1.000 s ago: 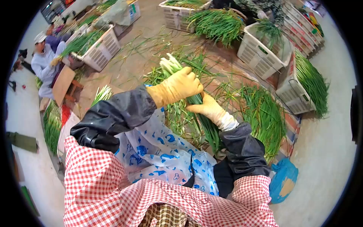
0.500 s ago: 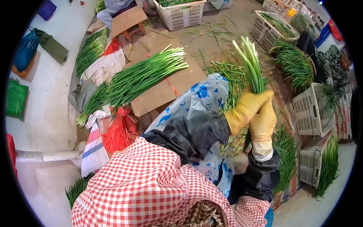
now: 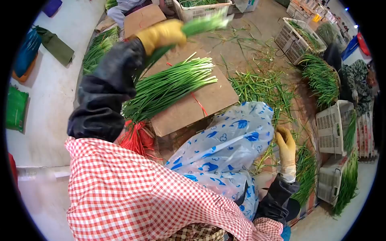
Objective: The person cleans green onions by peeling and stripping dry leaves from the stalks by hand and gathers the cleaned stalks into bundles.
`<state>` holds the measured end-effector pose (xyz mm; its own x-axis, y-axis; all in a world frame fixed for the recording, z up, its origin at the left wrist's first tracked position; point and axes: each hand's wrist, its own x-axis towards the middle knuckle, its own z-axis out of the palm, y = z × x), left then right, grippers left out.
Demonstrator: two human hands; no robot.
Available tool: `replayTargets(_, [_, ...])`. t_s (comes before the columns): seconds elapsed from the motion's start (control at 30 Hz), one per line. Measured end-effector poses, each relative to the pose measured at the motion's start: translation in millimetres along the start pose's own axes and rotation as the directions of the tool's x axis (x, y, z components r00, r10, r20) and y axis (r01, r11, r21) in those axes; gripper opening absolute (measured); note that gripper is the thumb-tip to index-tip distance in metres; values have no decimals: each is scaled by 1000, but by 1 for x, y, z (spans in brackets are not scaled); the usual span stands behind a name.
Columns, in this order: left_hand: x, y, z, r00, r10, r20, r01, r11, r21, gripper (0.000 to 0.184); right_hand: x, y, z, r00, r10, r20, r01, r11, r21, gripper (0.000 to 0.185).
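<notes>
Look, green bunch (image 3: pixel 201 25) in the left hand (image 3: pixel 164 35), fingers clenched round it, pale-ended, motion-blurred, right hand (image 3: pixel 286 145) unclenched, fingers curved

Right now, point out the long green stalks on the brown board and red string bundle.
Long green stalks (image 3: pixel 173 84): head view, middle of the pile.
Red string bundle (image 3: pixel 137 140): head view, middle strands.

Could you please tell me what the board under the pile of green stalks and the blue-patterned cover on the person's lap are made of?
The board looks like wood or thick cardboard, I cannot tell which: brown, dull, flat, straight-edged. The cover seems to be thin plastic, slightly shiny: it is cloudy, partly see-through and creased.
</notes>
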<state>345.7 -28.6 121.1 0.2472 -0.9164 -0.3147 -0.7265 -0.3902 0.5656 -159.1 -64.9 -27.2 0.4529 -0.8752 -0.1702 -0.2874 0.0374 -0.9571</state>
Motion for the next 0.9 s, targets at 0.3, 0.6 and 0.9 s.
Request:
replayTargets(0.3, [39,-95,130,976,116,187,25,783,-621,53,-60,65,-72,969,156,-189,-234,821,-521,21])
replayTargets(0.6, [24,-139,73,978,-192,-82,209,910,358,82,-147,59,-218,677,537,-503,-506,836,211,23])
replayTargets(0.9, [102,180,187,556,794,247,-767,375,521,51,-267,342,-100,589,801,-105,-752,496,-435,30])
